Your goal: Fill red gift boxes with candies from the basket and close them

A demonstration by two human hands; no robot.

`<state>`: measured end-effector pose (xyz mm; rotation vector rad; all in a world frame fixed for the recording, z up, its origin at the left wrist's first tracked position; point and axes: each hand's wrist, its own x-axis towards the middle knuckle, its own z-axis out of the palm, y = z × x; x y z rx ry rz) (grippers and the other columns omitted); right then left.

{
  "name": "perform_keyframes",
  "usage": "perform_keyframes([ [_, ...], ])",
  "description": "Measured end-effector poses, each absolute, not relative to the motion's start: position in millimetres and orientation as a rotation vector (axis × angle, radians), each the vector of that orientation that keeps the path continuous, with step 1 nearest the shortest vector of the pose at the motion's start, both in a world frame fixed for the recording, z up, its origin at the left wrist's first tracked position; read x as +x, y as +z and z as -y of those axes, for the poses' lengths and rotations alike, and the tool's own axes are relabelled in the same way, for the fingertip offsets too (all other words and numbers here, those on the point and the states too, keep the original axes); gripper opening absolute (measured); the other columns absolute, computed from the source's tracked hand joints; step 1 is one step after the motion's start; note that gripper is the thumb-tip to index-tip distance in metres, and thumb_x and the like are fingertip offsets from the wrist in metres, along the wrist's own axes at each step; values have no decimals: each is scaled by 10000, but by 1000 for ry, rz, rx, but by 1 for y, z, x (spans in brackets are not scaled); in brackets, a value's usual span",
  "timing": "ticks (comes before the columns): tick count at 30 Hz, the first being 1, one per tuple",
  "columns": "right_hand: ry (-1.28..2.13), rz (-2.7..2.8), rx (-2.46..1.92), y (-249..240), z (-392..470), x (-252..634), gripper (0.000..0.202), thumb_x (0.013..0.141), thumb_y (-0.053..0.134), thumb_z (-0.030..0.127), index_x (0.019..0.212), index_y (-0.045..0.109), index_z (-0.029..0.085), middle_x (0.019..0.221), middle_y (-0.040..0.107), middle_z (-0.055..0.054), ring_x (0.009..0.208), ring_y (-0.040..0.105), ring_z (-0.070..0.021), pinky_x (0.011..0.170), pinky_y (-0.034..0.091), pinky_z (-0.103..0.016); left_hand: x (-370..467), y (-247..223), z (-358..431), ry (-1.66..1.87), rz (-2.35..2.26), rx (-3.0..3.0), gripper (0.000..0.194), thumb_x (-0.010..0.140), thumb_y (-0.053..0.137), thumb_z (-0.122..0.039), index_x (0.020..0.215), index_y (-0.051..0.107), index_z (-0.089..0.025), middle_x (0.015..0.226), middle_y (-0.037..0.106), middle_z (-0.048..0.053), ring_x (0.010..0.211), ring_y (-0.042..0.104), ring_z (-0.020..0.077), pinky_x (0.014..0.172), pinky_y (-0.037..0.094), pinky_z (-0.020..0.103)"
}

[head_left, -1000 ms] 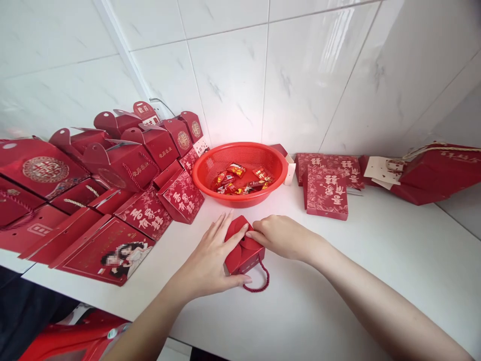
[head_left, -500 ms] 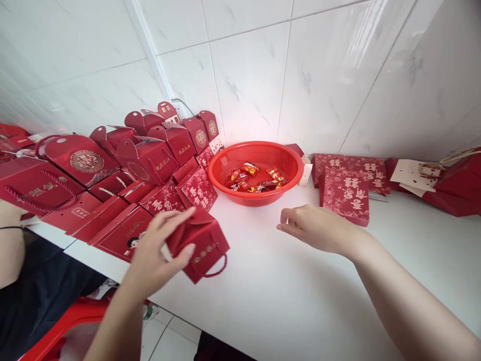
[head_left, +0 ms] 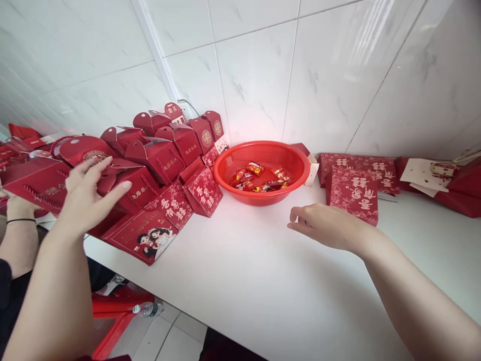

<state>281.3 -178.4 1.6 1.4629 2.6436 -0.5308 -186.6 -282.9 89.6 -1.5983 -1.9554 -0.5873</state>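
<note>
Clock positions are read from the wearer, with 12 o'clock straight ahead. The left hand point(head_left: 80, 200) is at 10 o'clock, fingers spread wide over a corded red box point(head_left: 130, 198); fingertip contact is not clear. The right hand point(head_left: 326, 225) is at 1 o'clock above the white table point(head_left: 263, 281), fingers curled narrow; nothing shows in its grip, and whether thumb and forefinger meet cannot be told.

The operation in hand appears to be setting down or adjusting the corded red box within the group at 10 to 11 o'clock. Any lift of the left hand calls for clearance from the cord loops and adjacent lids.

Visible quantities, near to far:
- Red stool point(head_left: 116, 303), 10 o'clock, below table level: one.
- Bottle point(head_left: 148, 310), beside it: one.
- Another person's forearm point(head_left: 22, 243), 10 o'clock: one, wearing one black band point(head_left: 21, 219).
- Couple-print box point(head_left: 131, 235), 10 o'clock: one.
- Red boxes in the whole group: at least twelve; overlap prevents an exact count.
- Red basket point(head_left: 261, 198), 12 o'clock: one, containing several wrapped packets point(head_left: 254, 168).
- Floral boxes point(head_left: 353, 195), 1 o'clock: three.
</note>
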Motion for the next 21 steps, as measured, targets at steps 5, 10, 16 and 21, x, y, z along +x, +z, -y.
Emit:
perform_keyframes([
  [5, -510, -2629, 1463, -3, 176, 284, 318, 968, 396, 442, 973, 656, 261, 835, 662, -60, 664, 622, -215, 508, 347, -272, -187, 75, 277, -673, 1877, -1712, 605, 878, 561, -574, 1375, 524, -231, 1540, 305, 87, 1444, 277, 292, 1189, 239, 516],
  [10, -521, -2623, 1444, -8, 175, 284, 305, 965, 404, 447, 1008, 651, 273, 861, 662, -60, 694, 637, -222, 515, 360, -268, -190, 80, 281, -647, 1874, -1793, 505, 923, 505, -533, 1321, 570, -228, 1467, 437, 57, 1390, 363, 250, 1185, 255, 472],
  [16, -557, -2610, 1439, -4, 177, 282, 297, 968, 418, 421, 1014, 655, 249, 892, 669, -73, 718, 657, -222, 537, 382, -266, -190, 82, 274, -650, 1857, -1781, 525, 925, 487, -535, 1347, 542, -227, 1459, 446, 66, 1391, 358, 239, 1181, 249, 446],
  [21, -597, -2604, 1414, 0, 177, 280, 309, 967, 433, 396, 1108, 649, 225, 1021, 683, -107, 777, 677, -238, 597, 435, -292, -182, 82, 266, -608, 1840, -1741, 567, 907, 523, -535, 1374, 498, -214, 1470, 431, 81, 1415, 333, 244, 1180, 237, 465],
])
